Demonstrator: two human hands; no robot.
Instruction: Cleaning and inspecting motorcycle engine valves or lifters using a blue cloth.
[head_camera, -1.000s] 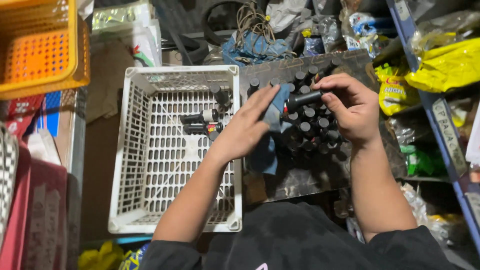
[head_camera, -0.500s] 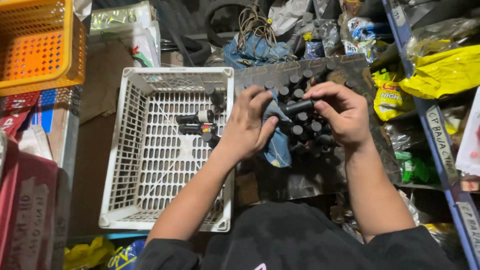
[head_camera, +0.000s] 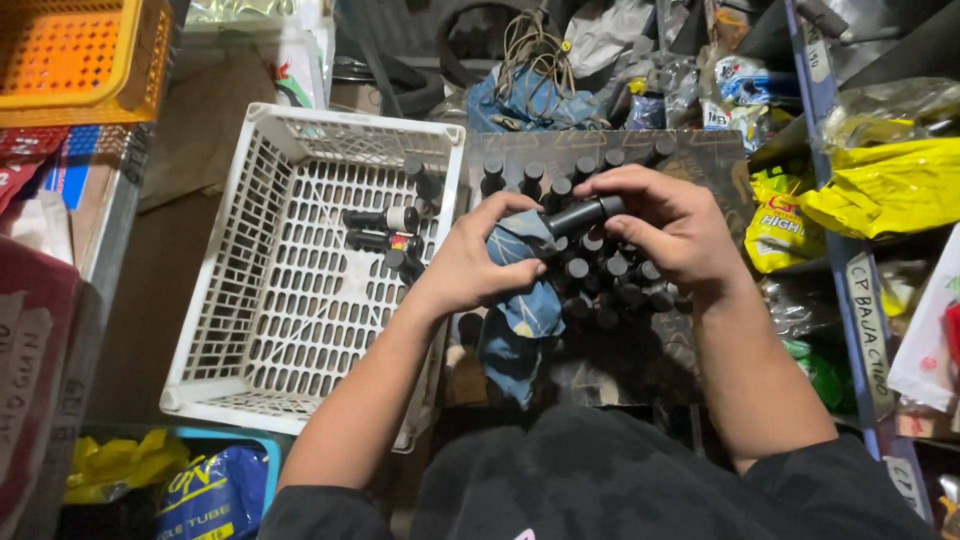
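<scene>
Right hand (head_camera: 680, 230) clamped on small black cylindrical bottle (head_camera: 585, 213); left hand (head_camera: 480, 265) closed on crumpled blue cloth (head_camera: 525, 300) against it, beside white plastic lattice basket (head_camera: 250, 250).

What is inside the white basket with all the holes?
The white basket holds a few small dark bottles lying near its top right corner; one has a white label. The left hand and forearm cover part of its right edge, so anything there is hidden.
</scene>
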